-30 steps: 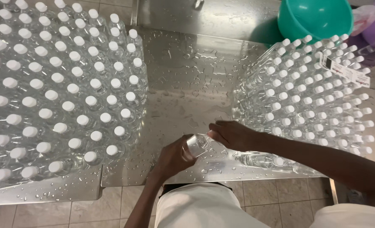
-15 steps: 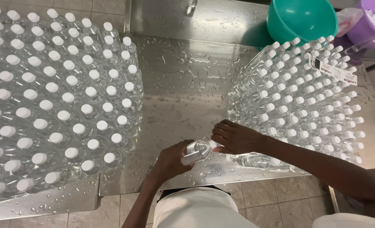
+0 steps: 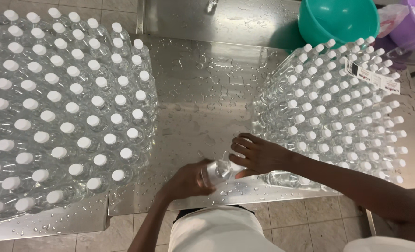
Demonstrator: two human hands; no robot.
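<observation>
Near the front edge of the wet steel desk [image 3: 207, 93], both hands meet on one clear plastic bottle [image 3: 220, 170] lying tilted between them. The left hand [image 3: 189, 179] wraps closed around the bottle's body, and the right hand [image 3: 259, 154] curls its fingers over the cap end. A block of upright capped bottles [image 3: 63, 112] stands to the left and a second leaning stack [image 3: 338, 107] to the right, with a teal basin [image 3: 338, 21] behind. To handle this well, the left hand should hold firm without crushing the thin wall, since water beads make it slippery, while the right hand stays square on the cap.
</observation>
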